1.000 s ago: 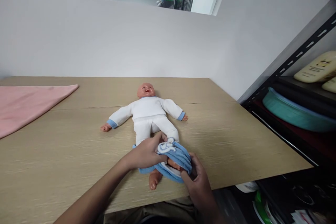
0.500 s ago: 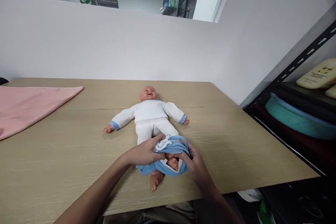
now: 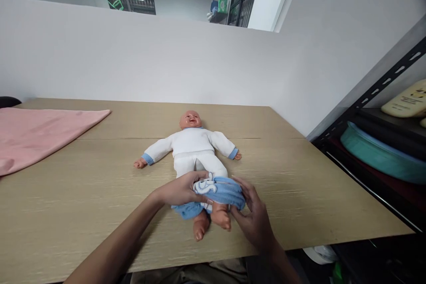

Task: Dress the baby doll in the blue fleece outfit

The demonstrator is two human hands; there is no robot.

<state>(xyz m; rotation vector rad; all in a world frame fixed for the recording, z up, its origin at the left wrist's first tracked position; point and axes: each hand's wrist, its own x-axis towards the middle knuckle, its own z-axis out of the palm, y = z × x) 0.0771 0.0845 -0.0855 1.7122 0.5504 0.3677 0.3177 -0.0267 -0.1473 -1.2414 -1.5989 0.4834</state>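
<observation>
A baby doll (image 3: 193,146) in a white top and white trousers lies on its back on the wooden table (image 3: 100,195), head away from me. Bunched round its lower legs is a blue garment (image 3: 219,191) with a white pattern. My left hand (image 3: 178,190) grips the garment's left side, fingers curled into the cloth. Gripping the right side is my right hand (image 3: 253,217), thumb on the fabric. Both bare doll feet (image 3: 213,222) stick out below the garment toward me.
A pink cloth (image 3: 40,131) lies flat at the table's far left. To the right stands a black metal shelf (image 3: 376,124) holding a teal round cushion (image 3: 382,153) and cream bottles (image 3: 406,102). A white partition wall runs behind the table.
The blue garment has slid up the doll's legs away from me; the right foot, inside the cloth before, now shows fully. Both hands moved with it.
</observation>
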